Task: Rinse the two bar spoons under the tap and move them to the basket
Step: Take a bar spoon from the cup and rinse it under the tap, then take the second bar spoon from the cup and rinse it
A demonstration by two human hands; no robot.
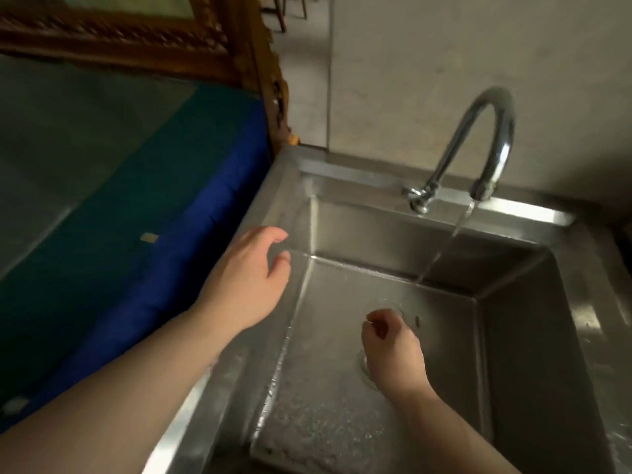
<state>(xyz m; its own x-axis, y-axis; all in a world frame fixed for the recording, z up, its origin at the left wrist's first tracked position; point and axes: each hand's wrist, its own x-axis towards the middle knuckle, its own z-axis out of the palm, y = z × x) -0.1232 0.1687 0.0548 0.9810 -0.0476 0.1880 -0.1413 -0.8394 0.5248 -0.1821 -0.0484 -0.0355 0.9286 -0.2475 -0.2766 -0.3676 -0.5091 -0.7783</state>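
No bar spoon or basket shows clearly in the head view. My left hand [251, 275] hovers over the left rim of the steel sink [513, 354], fingers apart and loosely curved, holding nothing. My right hand [393, 347] is down inside the basin over the drain [363, 362], its fingers curled shut, and I see nothing in it. The curved chrome tap [492, 138] at the back runs a thin stream of water [441, 251] that lands on the basin floor behind my right hand.
The basin floor is wet with droplets. A blue and green cloth-covered surface [136, 200] lies left of the sink, with a carved wooden frame [136, 32] behind it. A pale wall rises behind the tap.
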